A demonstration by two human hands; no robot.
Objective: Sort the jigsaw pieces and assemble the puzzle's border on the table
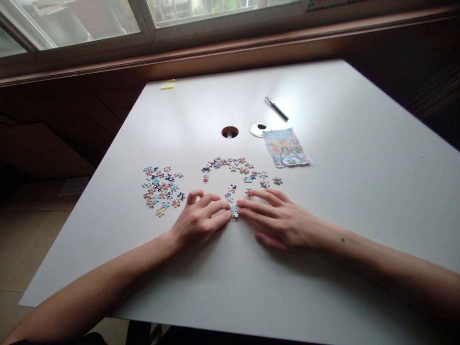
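A pair of light-blue jigsaw puzzle pieces, seemingly joined, lies flat on the white table between my fingertips. My left hand is at its left edge, fingers bent and drawn together against it; the thumb is mostly hidden. From the right, my right hand touches it with outstretched fingertips, the thumb lying apart on the table. Just beyond is a small cluster of puzzle pieces. An arc of loose pieces curves farther back, and one piece shows partly by my right fingertips.
A larger spread of puzzle pieces lies left of my left hand. Behind the right hand are a printed puzzle packet, a round cover and a black pen. The white table has a cable hole and yellow tape.
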